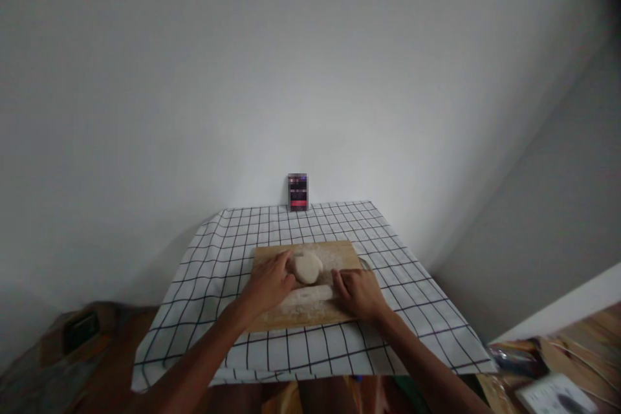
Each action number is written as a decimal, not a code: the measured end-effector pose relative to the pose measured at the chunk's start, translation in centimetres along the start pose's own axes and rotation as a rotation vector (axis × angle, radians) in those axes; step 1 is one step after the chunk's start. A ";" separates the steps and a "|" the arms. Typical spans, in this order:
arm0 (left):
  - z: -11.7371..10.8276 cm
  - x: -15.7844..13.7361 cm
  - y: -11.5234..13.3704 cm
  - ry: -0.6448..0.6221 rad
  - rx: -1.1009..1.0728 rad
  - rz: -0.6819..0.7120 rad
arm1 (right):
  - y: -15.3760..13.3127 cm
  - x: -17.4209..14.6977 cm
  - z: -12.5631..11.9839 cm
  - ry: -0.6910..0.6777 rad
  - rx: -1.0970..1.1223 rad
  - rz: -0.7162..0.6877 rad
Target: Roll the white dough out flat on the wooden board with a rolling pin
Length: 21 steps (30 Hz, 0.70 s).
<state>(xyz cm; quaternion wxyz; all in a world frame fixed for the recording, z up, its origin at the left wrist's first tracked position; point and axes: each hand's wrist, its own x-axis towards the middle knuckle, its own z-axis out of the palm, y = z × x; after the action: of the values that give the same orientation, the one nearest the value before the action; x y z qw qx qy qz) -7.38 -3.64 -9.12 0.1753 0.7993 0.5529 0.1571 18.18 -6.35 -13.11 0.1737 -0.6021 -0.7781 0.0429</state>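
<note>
A flattened round of pale dough (308, 268) lies on a floured wooden board (272, 321). At its left edge is my left hand (272, 281), with fingers and thumb closed on the dough's rim. A whitish rolling pin (308, 295) lies crosswise just in front of the dough, on the near side. My right hand (359, 291) is wrapped round the pin's right end, which it hides. The pin's left end reaches close to my left hand, and I cannot tell whether they touch.
A black-and-white checked cloth (320, 350) covers the table under the board. Against the wall at the back stands a phone-like dark rectangle (297, 193), blurred. A thin rim (365, 263) shows behind my right hand. A white device (555, 394) lies low at the right.
</note>
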 end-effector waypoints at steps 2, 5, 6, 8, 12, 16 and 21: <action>-0.5 0.7 -0.3 -0.039 -0.102 0.027 | 0.4 0.0 0.1 0.006 0.083 -0.045; -1.0 1.7 -0.4 -0.067 -0.156 0.083 | 0.6 0.1 -0.2 0.000 0.211 -0.071; -1.1 2.0 -0.4 -0.068 -0.148 0.098 | 0.6 0.0 -0.5 -0.018 0.251 -0.080; -1.3 2.4 -0.3 -0.076 -0.126 0.150 | 0.4 -0.1 -1.0 -0.075 0.329 -0.115; -1.5 2.8 -0.1 -0.136 -0.109 0.289 | 0.0 -0.4 -1.9 -0.161 0.391 -0.130; -0.3 2.8 0.7 -0.103 -0.012 0.203 | -0.1 -0.5 -2.0 -0.153 0.449 -0.121; 1.3 3.1 2.0 0.012 0.126 0.155 | 0.5 -0.7 -1.4 -0.099 0.634 -0.076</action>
<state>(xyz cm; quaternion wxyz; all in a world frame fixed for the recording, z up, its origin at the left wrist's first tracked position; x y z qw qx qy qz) -4.12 -1.52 -9.22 0.1087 0.8483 0.4990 0.1401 19.23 -7.06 -12.08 0.3160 -0.4857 -0.7553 0.3061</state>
